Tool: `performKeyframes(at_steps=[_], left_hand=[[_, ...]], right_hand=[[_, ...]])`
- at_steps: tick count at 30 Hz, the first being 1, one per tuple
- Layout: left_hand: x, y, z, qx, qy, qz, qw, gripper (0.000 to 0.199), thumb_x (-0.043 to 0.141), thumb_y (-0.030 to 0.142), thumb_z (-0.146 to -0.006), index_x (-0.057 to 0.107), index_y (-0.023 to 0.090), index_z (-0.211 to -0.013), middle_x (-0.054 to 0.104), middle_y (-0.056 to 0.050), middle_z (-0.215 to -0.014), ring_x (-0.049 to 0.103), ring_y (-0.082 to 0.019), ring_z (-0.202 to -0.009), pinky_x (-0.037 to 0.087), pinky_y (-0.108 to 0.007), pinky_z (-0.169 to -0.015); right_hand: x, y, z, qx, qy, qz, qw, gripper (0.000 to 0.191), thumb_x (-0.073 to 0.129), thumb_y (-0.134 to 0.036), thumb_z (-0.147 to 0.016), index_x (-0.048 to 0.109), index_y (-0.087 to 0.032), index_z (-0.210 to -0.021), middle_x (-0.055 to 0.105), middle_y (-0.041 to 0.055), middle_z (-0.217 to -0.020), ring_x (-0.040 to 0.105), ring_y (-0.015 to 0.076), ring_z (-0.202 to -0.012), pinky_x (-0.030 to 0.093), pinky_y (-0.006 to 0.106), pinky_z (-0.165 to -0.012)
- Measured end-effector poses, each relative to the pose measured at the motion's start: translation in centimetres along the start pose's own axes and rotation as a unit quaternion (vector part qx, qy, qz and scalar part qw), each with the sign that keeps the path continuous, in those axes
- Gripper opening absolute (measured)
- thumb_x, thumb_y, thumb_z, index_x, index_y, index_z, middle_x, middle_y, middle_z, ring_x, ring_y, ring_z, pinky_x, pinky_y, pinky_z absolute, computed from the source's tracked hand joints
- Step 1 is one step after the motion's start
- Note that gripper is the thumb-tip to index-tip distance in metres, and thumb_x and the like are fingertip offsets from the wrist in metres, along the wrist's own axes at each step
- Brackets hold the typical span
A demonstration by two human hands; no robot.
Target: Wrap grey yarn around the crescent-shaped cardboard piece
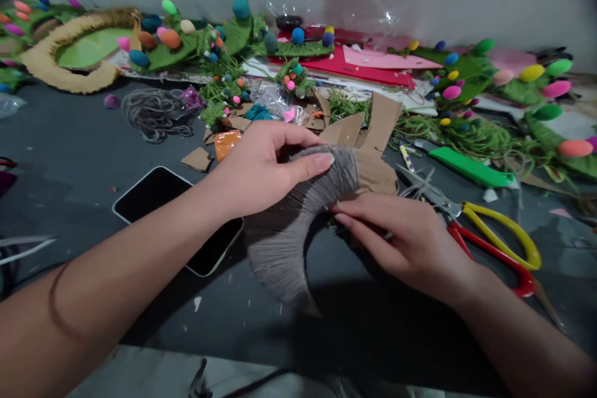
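Observation:
A curved cardboard crescent (284, 255), mostly wrapped in grey yarn, is held a little above the dark table. My left hand (265, 168) grips its upper edge, thumb lying across the wrapped strands and fingers hidden behind. At the inner curve, my right hand (396, 230) pinches thumb and forefinger together by the edge of the wrapping; the strand between them is too fine to make out clearly. Bare brown cardboard (377, 171) shows at the crescent's upper right end, past the last grey turns.
Scissors (494, 236) with red and yellow handles lie right of my right hand, near a green comb (471, 166). A phone (153, 193) rests under my left forearm. Loose grey yarn (156, 113), cardboard scraps (385, 118) and green pieces with coloured balls (233, 37) line the back.

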State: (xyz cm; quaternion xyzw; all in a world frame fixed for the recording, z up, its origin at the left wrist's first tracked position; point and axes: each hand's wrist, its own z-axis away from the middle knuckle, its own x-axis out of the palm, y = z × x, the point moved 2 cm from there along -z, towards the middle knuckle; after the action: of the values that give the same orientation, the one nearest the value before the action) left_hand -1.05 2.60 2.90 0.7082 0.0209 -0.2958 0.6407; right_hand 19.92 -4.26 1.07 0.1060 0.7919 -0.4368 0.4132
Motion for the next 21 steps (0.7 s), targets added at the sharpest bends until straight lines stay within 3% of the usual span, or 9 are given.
performKeyframes(at_steps=[2,5,11,17,21], left_hand=[[0.0,-0.2,-0.1,-0.01,-0.027,-0.053,0.998,0.027,0.069,0.042,-0.088,0.077,0.018,-0.097,0.075,-0.004,-0.088,0.064,-0.016,-0.075,0.047,-0.027,-0.065],[0.4,-0.1,0.2,-0.023,-0.123,-0.114,0.986,0.028,0.067,0.045,-0.089,0.078,0.02,-0.094,0.074,-0.002,-0.083,0.062,-0.017,-0.073,0.044,-0.027,-0.062],[1.4,1.0,1.4,-0.035,-0.263,-0.123,0.956,0.024,0.067,0.042,-0.088,0.078,0.024,-0.099,0.074,0.001,-0.082,0.061,-0.015,-0.069,0.041,-0.025,-0.058],[1.7,1.7,1.6,-0.001,-0.32,-0.079,0.944,0.019,0.066,0.033,-0.092,0.075,0.022,-0.105,0.077,0.001,-0.097,0.069,-0.016,-0.088,0.048,-0.023,-0.076],[1.6,1.9,1.5,0.016,-0.314,-0.065,0.947,0.018,0.067,0.032,-0.093,0.075,0.02,-0.103,0.077,0.002,-0.096,0.068,-0.014,-0.087,0.048,-0.022,-0.078]], right_hand=[[-0.4,-0.3,0.3,-0.039,-0.028,0.076,0.996,0.019,0.059,-0.018,-0.098,0.069,-0.019,-0.113,0.075,0.0056,-0.094,0.068,0.017,-0.082,0.05,0.029,-0.073],[-1.3,-0.7,0.5,-0.079,-0.032,0.158,0.984,0.014,0.059,-0.018,-0.097,0.069,-0.02,-0.107,0.072,0.0061,-0.089,0.062,0.0174,-0.075,0.043,0.031,-0.067],[-2.8,-0.3,0.4,-0.11,-0.02,0.19,0.975,0.012,0.059,-0.015,-0.096,0.064,-0.02,-0.106,0.07,0.0069,-0.097,0.058,0.0189,-0.082,0.042,0.033,-0.071],[-2.7,0.3,0.0,-0.122,-0.018,0.143,0.982,0.012,0.059,-0.013,-0.097,0.063,-0.02,-0.105,0.069,0.0057,-0.097,0.061,0.0175,-0.085,0.045,0.031,-0.075],[-2.4,0.6,-0.3,-0.086,-0.025,0.085,0.992,0.008,0.06,-0.016,-0.097,0.066,-0.018,-0.102,0.068,0.0047,-0.092,0.061,0.0157,-0.083,0.046,0.028,-0.074]])
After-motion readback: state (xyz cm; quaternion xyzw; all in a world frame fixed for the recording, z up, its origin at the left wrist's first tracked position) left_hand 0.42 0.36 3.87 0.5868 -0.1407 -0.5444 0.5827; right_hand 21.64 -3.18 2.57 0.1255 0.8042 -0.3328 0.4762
